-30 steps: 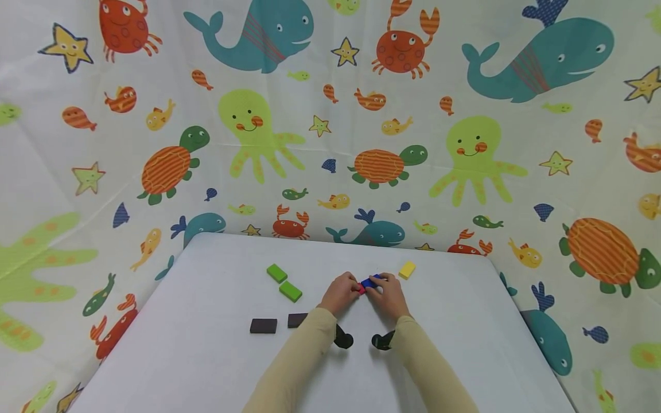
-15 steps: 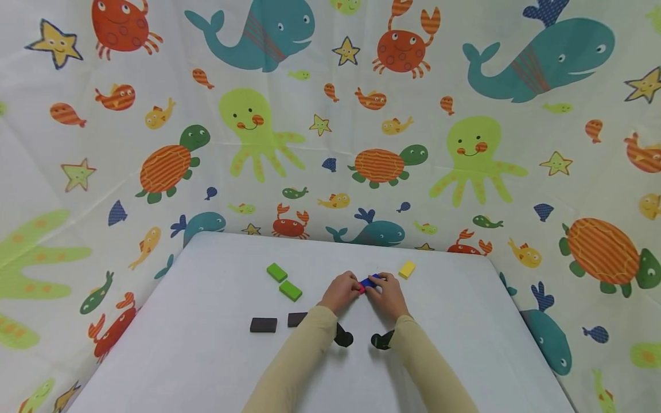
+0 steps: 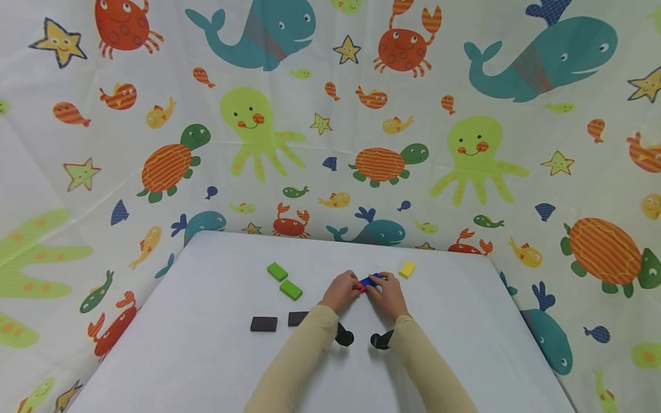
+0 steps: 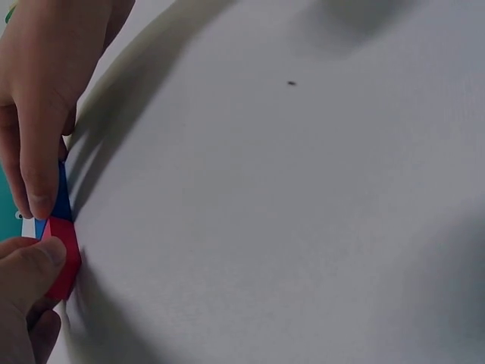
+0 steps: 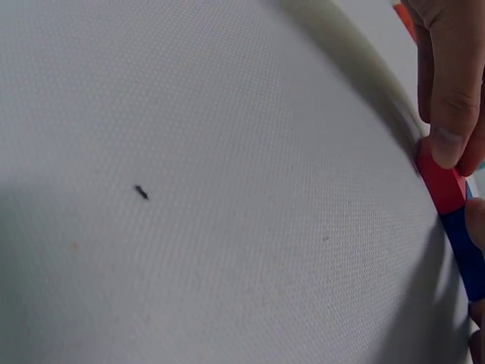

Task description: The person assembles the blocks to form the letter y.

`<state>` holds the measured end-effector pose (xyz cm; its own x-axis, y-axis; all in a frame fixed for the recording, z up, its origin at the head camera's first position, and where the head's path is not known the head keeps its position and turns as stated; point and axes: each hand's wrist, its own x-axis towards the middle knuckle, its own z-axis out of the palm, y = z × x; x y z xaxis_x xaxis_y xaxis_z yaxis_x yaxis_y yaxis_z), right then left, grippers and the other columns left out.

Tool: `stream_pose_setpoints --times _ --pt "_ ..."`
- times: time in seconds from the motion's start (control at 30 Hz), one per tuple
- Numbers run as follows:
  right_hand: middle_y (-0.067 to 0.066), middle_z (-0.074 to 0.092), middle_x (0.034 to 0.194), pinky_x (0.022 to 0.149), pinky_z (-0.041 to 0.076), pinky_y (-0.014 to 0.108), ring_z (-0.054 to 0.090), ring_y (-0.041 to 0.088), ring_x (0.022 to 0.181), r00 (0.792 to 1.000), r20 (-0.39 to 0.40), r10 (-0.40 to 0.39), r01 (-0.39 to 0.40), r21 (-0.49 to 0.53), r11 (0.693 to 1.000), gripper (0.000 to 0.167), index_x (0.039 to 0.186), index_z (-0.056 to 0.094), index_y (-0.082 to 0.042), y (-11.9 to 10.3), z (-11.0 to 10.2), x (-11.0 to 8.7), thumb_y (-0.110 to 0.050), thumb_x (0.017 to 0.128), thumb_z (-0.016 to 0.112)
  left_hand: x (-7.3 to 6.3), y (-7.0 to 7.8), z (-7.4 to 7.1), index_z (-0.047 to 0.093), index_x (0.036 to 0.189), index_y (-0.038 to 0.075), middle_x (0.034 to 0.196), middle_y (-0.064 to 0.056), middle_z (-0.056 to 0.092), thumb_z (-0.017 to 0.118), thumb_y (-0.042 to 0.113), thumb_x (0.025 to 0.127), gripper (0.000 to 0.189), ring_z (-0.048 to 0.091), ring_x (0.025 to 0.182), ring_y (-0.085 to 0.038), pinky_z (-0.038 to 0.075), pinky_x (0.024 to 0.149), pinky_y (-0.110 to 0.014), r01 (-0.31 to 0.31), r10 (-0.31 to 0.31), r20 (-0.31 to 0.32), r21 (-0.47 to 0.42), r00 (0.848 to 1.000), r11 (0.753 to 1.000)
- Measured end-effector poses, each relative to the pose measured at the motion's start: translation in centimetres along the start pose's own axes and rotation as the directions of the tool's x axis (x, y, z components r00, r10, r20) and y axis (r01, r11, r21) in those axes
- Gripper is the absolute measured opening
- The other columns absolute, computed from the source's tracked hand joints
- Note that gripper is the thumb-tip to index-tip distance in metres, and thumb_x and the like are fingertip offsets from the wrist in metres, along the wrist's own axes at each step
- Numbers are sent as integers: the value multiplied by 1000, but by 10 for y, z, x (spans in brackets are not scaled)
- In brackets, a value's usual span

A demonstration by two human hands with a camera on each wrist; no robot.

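Observation:
Near the middle of the white table, my left hand [image 3: 341, 292] pinches a red block [image 4: 67, 262] between thumb and fingers. My right hand [image 3: 389, 295] pinches a blue block [image 5: 464, 254] close beside it. Both blocks lie low at the table surface, end to end and touching in the two wrist views. Fingers cover part of each block, and in the head view just a sliver of the red one shows. Right of the right hand, a little farther back, lies a yellow block [image 3: 407, 269].
Two green blocks [image 3: 291, 289] lie to the left of the hands. Nearer the body are two dark brown blocks [image 3: 264, 324], one partly behind the left sleeve [image 3: 299, 355]. A cloth printed with sea animals [image 3: 330, 132] hangs behind the white table [image 3: 206, 275].

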<state>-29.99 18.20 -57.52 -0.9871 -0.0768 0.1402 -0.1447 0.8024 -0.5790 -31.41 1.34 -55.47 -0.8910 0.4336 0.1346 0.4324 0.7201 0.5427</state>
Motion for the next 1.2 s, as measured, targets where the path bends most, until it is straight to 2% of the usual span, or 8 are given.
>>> stream_pose_setpoints --times 0.27,0.77,1.2 --pt "23 49 132 105 39 53 46 39 123 1000 9 5 -5 -1 1000 43 132 62 -8 2 -1 2 -25 92 69 3 2 -1 78 88 6 94 -3 60 74 12 87 8 58 85 -16 51 84 -29 26 -26 6 -6 1000 1000" --pt "24 52 130 105 37 55 46 40 124 999 -31 29 -27 54 998 43 128 64 -4 4 1 5 -24 91 71 4 3 2 77 89 4 95 -4 61 74 12 87 8 58 84 -16 51 83 -29 20 -20 -12 -19 1000 1000" --pt "23 51 132 106 37 54 45 40 125 998 -27 51 -47 111 993 44 130 63 -4 5 0 6 -23 91 71 3 6 -1 76 92 3 96 -6 61 73 12 88 10 58 86 -18 52 85 -31 36 -36 -2 -31 999 999"
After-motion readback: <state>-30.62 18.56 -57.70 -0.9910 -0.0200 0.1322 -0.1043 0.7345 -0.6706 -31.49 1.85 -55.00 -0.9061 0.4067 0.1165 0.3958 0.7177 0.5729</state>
